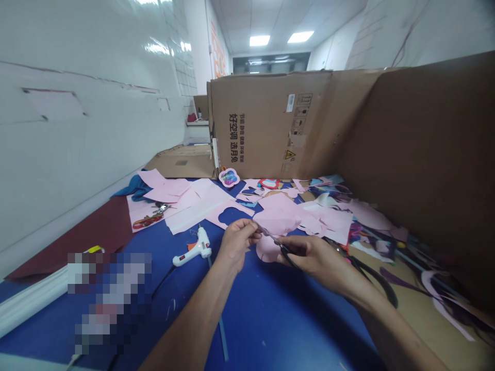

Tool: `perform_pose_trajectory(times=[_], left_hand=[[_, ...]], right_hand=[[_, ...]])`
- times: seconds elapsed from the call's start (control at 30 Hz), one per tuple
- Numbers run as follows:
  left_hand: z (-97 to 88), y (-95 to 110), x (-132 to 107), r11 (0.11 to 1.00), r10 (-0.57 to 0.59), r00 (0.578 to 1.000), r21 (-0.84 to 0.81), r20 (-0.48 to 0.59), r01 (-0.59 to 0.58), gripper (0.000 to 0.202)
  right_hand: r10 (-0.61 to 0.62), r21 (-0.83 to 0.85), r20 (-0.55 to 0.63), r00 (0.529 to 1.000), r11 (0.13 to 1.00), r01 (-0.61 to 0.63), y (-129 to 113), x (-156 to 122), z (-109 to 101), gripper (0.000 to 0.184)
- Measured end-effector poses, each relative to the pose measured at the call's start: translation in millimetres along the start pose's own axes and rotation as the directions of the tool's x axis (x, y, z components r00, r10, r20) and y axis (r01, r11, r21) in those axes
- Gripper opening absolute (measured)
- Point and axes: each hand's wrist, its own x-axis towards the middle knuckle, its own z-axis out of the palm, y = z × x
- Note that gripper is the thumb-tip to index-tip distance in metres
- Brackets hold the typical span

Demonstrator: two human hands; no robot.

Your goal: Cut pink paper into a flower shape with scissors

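My left hand point(237, 242) pinches the edge of a pink paper piece point(278, 219) just above the blue table point(266, 314). My right hand point(315, 257) is closed around the black handles of a pair of scissors point(276, 242), whose blades point up and left into the pink paper, close to my left fingers. A small rounded flap of the same pink paper point(266, 248) hangs below the blades. Both forearms reach in from the bottom edge.
A white glue gun point(195, 249) lies left of my hands. Pink paper sheets point(185, 198) and coloured scraps point(332, 216) litter the far table. Red-handled pliers point(149, 220) lie at left. Cardboard walls point(417, 154) close the back and right. A second pair of black scissors point(367, 273) lies at right.
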Motion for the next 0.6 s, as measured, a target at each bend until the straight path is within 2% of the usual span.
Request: perform_pose_trajectory(times=[0.37,0.6], left_hand=[[0.8,0.0,-0.5,1.0,-0.017,1.0,0.0,-0.019,0.017,0.019],[-0.1,3.2,-2.7,0.997,-0.066,0.997,0.031,0.033,0.065,0.022]], right_hand=[[0.008,0.041,0.059,0.998,0.999,-0.01,-2.0,-1.1,-2.1,0.036],[0.007,0.059,0.062,0.998,0.998,-0.011,3.1,-0.5,-2.5,0.033]])
